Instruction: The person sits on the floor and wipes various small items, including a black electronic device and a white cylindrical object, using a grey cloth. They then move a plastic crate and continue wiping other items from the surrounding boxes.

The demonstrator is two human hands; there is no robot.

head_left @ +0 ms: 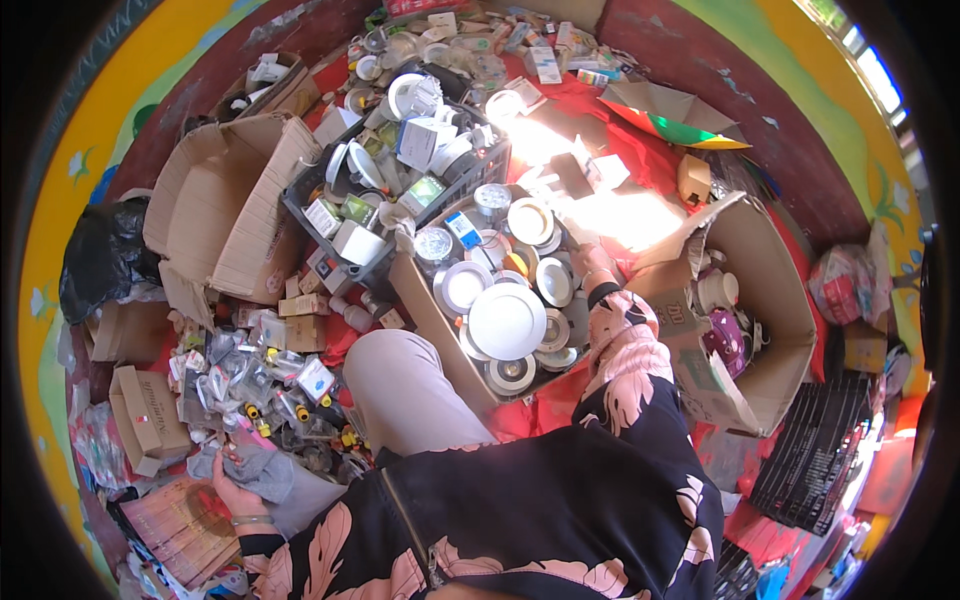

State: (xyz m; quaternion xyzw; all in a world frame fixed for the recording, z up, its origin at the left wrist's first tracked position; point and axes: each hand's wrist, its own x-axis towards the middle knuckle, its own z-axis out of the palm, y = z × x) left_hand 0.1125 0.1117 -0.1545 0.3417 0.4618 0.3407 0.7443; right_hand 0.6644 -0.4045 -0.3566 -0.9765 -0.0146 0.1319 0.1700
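Observation:
Down at the lower left, my left hand (pixel 238 492) is closed on a grey cloth (pixel 264 473), beside my light-coloured trouser leg. My right hand (pixel 596 264) reaches forward to the right side of a cardboard carton (pixel 428 302). Glare and the carton's edge blur its fingers, so their grip is unclear. Round white downlights fill this carton, with a large white disc lamp (pixel 507 321) on top. Among them lie a small blue-and-white box (pixel 463 231) and clear-faced spotlights (pixel 433 244).
Behind the carton stands a dark plastic crate (pixel 375 268) heaped with lamps and small boxes. An open carton (pixel 205 190) lies left, another (pixel 770 330) right, holding white and purple items. Bagged small parts (pixel 250 365) cover the floor at left. A black slatted crate (pixel 812 455) sits lower right.

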